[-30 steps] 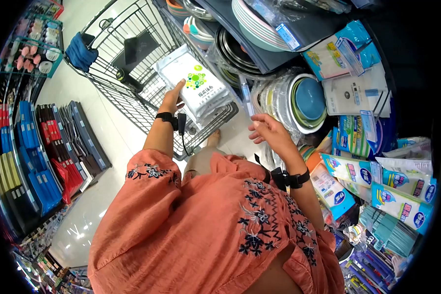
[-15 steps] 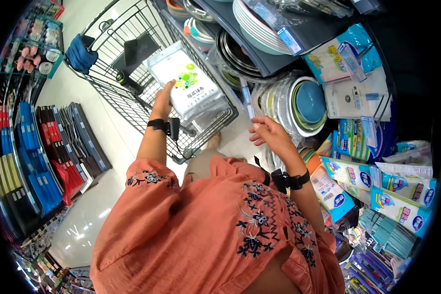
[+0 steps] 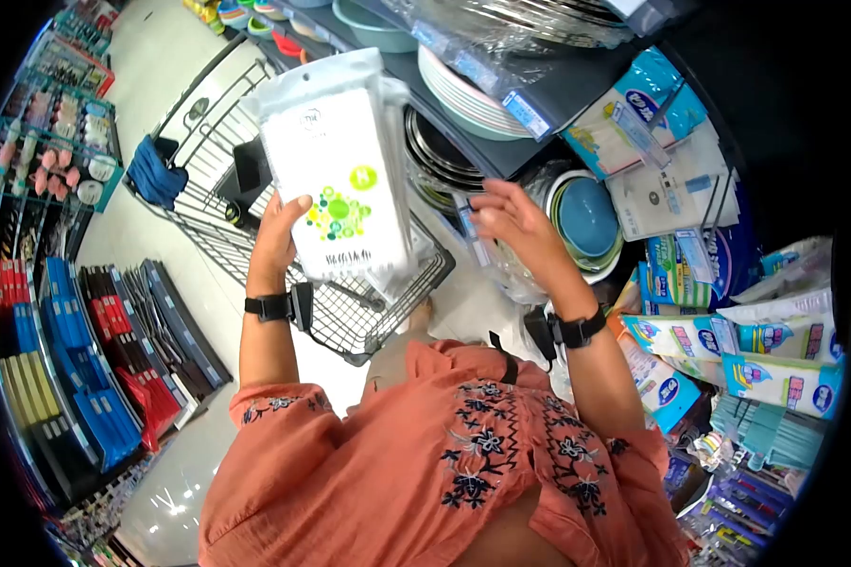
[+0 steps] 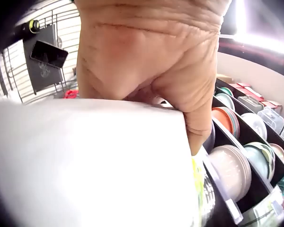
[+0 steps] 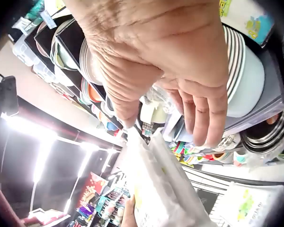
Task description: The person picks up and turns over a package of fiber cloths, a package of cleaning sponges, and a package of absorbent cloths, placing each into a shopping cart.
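Note:
My left hand grips a white plastic pack printed with green and yellow dots, its thumb on the front face and its fingers behind. Another layer of clear-edged packaging shows behind that pack's right side. In the left wrist view the white pack fills the lower left, under the palm. To the right of the pack, my right hand is raised with loosely bent fingers and holds nothing. The right wrist view shows its fingers above the top edge of the pack.
Below the pack stands a wire shopping cart with a black phone and another white pack in it. Shelves of stacked plates and a blue bowl line the right. Hanging cloth packs are nearer me.
My left hand has lifted the white pack up and toward me from low over the cart, turning it more upright. My right hand has risen a little.

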`<state>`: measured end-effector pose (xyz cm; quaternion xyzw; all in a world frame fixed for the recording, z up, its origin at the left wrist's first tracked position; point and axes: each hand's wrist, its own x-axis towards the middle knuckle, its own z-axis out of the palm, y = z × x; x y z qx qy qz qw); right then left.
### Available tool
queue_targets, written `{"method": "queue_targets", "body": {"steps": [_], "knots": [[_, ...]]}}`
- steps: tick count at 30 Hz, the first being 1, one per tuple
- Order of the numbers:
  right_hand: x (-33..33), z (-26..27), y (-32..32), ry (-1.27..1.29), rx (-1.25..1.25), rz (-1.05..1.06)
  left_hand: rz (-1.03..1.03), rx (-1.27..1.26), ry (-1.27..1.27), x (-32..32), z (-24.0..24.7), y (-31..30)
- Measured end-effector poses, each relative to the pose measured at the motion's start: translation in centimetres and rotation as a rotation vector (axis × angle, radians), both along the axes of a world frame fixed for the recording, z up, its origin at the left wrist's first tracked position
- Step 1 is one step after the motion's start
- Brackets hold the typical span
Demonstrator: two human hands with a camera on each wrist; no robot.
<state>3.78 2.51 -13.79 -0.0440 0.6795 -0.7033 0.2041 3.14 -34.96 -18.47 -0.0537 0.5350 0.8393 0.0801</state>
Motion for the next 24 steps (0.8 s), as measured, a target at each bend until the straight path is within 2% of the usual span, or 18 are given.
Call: {"method": "queue_targets", "body": {"steps": [3,6,10,13,18,22,24], "knots": [[-2.1,2.0,-1.8,0.060,-0.132,-0.009,-0.164,-0.004,-0.051,0.6,1.9,2.0],[-4.0,1.4,-2.5,-0.035,-0.233,0.046,-0.249,-0.036,-0.117,0.9,1.1,2.6],[-3.0,1.9,-3.4,-0.056,-0.146,0.111,-0.379,-0.152,-0.186,-0.2,0.2,1.7],[-2.1,0.7,-4.0,-0.074,-0.149,0.036,-0.461,-0.192,-0.183,-0.9,0.3,1.4],[-1.6,-1.4,-5.7,0.027,-0.155,-0.078,-0.570,-0.419,-0.132,-1.1,0.9,2.9],[-1.2,-3.0,-6.5,0.195,-0.045,-0.186,-0.516,-0.469,-0.126,-1.4,-0.2,3.9],[-0.9,-3.3,-6.8,0.278,0.039,-0.235,-0.455,-0.521,-0.017,-1.6,-0.8,4.2]]}}
